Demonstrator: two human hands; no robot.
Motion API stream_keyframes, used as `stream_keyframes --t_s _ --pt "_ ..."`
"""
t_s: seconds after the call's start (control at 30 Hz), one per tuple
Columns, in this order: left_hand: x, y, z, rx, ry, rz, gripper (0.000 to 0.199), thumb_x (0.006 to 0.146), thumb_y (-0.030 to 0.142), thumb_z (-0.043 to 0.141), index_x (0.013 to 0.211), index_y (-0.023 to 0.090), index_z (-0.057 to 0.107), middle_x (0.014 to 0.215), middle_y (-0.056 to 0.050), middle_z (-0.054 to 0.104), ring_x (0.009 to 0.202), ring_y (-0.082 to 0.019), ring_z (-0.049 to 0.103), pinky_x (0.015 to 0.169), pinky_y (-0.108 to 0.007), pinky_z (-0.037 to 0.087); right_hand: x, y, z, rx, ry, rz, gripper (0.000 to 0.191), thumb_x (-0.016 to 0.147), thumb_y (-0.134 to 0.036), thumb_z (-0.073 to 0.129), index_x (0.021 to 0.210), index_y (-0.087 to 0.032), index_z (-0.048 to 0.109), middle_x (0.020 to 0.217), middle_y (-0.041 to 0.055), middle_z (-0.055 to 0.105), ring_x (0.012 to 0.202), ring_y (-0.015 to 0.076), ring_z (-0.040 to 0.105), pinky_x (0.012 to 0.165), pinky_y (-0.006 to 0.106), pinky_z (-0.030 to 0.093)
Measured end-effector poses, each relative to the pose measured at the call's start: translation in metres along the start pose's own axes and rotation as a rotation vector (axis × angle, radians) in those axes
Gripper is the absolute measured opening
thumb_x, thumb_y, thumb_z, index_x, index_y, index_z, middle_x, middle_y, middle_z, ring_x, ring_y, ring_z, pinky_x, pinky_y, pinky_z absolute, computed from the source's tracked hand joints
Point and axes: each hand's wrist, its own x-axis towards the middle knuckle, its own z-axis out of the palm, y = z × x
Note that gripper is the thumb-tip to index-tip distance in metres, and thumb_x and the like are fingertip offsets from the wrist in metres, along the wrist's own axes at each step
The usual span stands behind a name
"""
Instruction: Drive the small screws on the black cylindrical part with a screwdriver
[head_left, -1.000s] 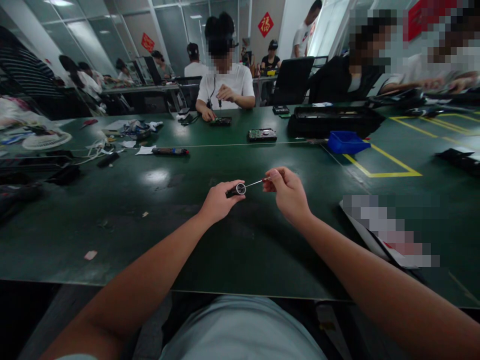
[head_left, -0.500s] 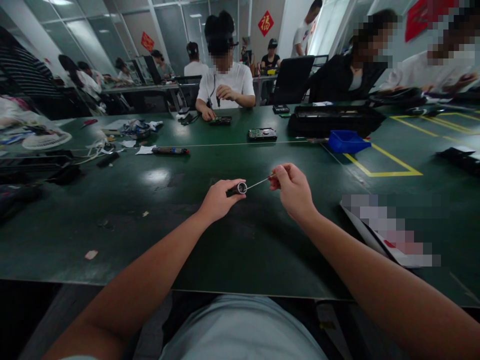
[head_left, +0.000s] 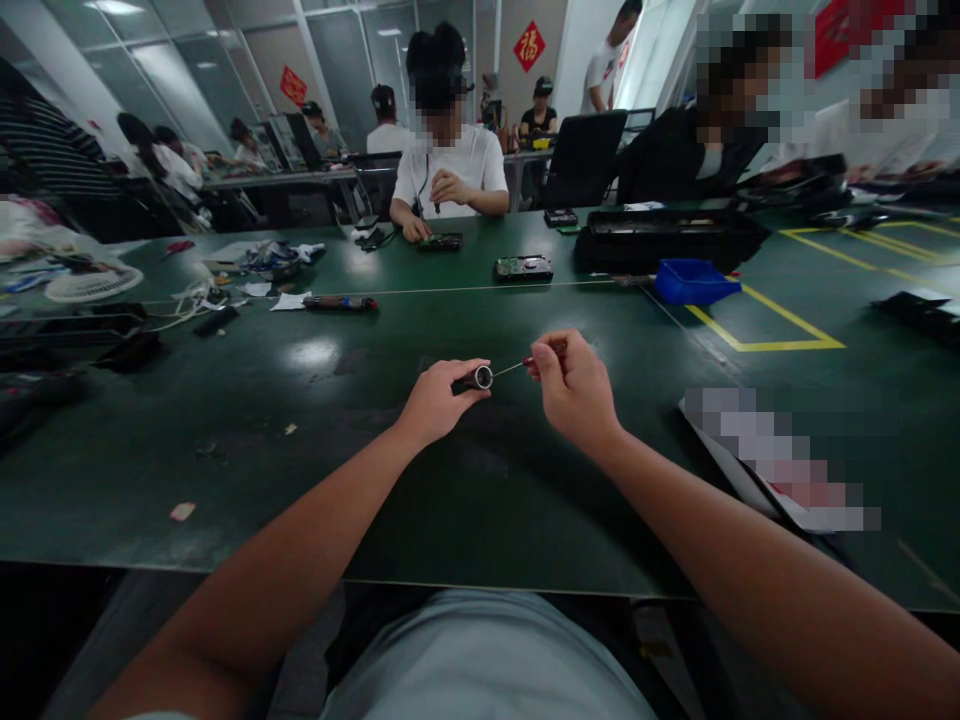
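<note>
Between my left fingers [head_left: 472, 397] I hold a short, dark cylinder [head_left: 470, 379], lying on its side, its end ringed by a bright silvery rim that faces toward me and 3 o'clock; the inside looks hollow and shadowed. My right fingers [head_left: 550, 366] pinch a slim screwdriver [head_left: 510, 369] by its reddish handle, its thin metal shaft slanting down toward 8 o'clock. The tip sits at the rim; whether it's inside, I can't tell.

Ref black chair [head_left: 586, 165]: green table [head_left: 420, 500] in front, yellow tape [head_left: 791, 347] front-right. Back desk [head_left: 281, 178] and glass wall [head_left: 349, 65] to its left, red wall sign [head_left: 529, 47] above-left, white wall [head_left: 576, 50] behind, bright light [head_left: 114, 6] far upper left.
</note>
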Motion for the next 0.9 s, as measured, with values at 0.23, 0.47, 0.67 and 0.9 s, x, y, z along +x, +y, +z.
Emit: stream_keyframes --t_s 0.23,0.47,0.67,0.9 --pt "0.0000 -0.0012 -0.0005 0.009 -0.002 0.002 0.042 0.083 0.025 0.075 0.125 0.027 0.067 0.115 -0.004 0.072 0.106 -0.023 0.061 0.096 -0.041 0.045 0.0006 -0.0005 -0.0004 0.021 -0.053 0.031 0.014 0.098 -0.034 0.047 0.093 -0.023 0.054 0.076 0.0013 0.068 0.069 0.0169 0.065 0.067 0.033 0.049" --pt "-0.0007 0.0024 -0.0011 0.024 -0.003 -0.029 0.043 0.085 0.029 0.073 0.127 0.027 0.066 0.114 -0.004 0.072 0.104 -0.024 0.062 0.094 -0.042 0.046 -0.0026 -0.0031 -0.0015 0.030 0.008 0.004 0.015 0.099 -0.035 0.046 0.095 -0.023 0.055 0.079 0.0021 0.069 0.071 0.0169 0.066 0.068 0.033 0.049" --pt "-0.0008 0.0028 0.0001 0.004 -0.007 -0.037 0.043 0.083 0.030 0.075 0.126 0.027 0.067 0.119 -0.004 0.071 0.108 -0.024 0.063 0.096 -0.042 0.046 0.0003 -0.0025 -0.0014 0.088 -0.017 0.051 0.018 0.097 -0.038 0.051 0.093 -0.022 0.059 0.077 0.0018 0.070 0.069 0.0159 0.066 0.066 0.031 0.049" --pt "-0.0008 0.0008 0.0006 0.020 -0.020 -0.029 0.044 0.083 0.029 0.075 0.126 0.028 0.067 0.112 -0.004 0.073 0.103 -0.024 0.063 0.094 -0.042 0.047 0.0031 -0.0064 -0.0045 -0.029 -0.016 0.082 0.022 0.091 -0.042 0.061 0.084 -0.022 0.062 0.066 0.0002 0.067 0.058 0.0148 0.060 0.058 0.029 0.043"
